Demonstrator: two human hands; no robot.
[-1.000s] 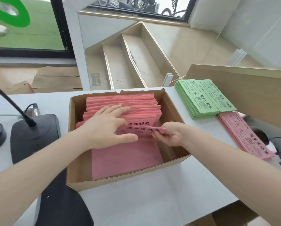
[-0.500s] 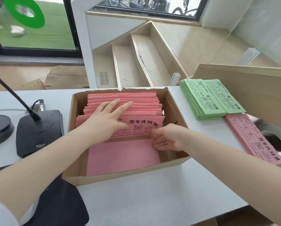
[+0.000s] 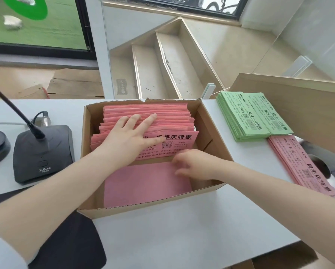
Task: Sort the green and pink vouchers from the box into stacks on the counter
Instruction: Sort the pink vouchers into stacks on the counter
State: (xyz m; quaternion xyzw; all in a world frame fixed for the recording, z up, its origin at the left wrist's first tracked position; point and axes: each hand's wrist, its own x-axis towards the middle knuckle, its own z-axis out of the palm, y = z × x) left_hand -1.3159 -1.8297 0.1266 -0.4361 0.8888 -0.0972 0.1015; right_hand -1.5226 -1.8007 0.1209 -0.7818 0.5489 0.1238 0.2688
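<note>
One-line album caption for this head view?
Two hands leaf through pink vouchers in a box.

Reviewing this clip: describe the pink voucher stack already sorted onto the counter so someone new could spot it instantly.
Start at the cardboard box in the middle of the white counter and look right. Past the green stack, the pink stack lies flat nearer the counter's right edge. Unlike the pink vouchers in the box, it lies outside, printed face up.
</note>
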